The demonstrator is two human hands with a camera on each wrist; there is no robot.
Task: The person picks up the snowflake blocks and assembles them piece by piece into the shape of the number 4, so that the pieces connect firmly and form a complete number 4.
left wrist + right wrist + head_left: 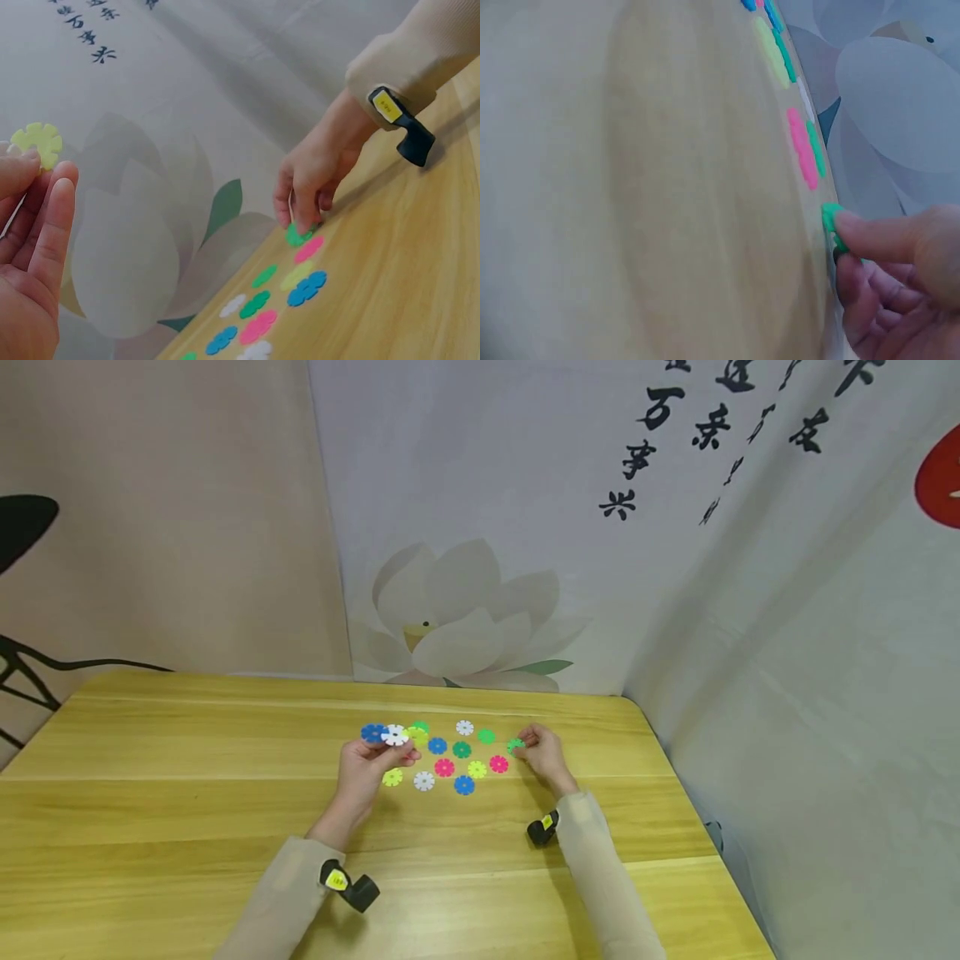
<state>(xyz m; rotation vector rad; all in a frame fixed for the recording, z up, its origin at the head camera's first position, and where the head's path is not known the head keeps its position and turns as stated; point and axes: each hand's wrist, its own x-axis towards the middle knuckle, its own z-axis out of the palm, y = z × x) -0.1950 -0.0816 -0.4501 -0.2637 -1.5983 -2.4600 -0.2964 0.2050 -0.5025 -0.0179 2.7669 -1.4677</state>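
Left hand (366, 770): fingers in a pinch, holding up a blue disc (372, 733), white disc (394, 736) and yellow disc (416, 737) above the worktop (225, 827).
Right hand (547, 757): fingers nearly together, pinching a green disc (515, 746) near the worktop's back edge.
Green disc: best to grip by the rim, leaving notches free.
Loose discs (462, 749): lying between both hands, pink disc (498, 764) nearby; better not to brush.
Wall cloth (480, 460): just behind the back edge, probably limiting reach.
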